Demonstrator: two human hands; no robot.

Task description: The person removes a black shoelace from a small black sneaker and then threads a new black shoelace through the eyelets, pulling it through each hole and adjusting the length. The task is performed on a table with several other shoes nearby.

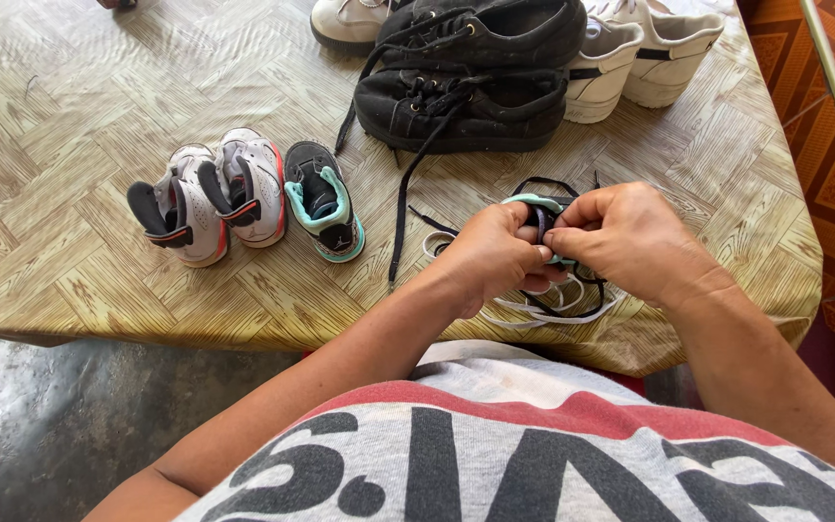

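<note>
A wood-patterned worktop (79, 116) carries shoes. At four o'clock, both hands' fingers pinch a small teal-and-black shoe (545, 208): left hand (495, 256), right hand (625, 237). Best feed each lace with the shoe steadied.

My table (70, 126) wears a wood-pattern cloth. On it: two small white sneakers (210, 198), one tiny black-and-teal shoe (324, 201), two big black shoes (471, 72) with laces trailing, and white sneakers (630, 53) at the far edge.
</note>
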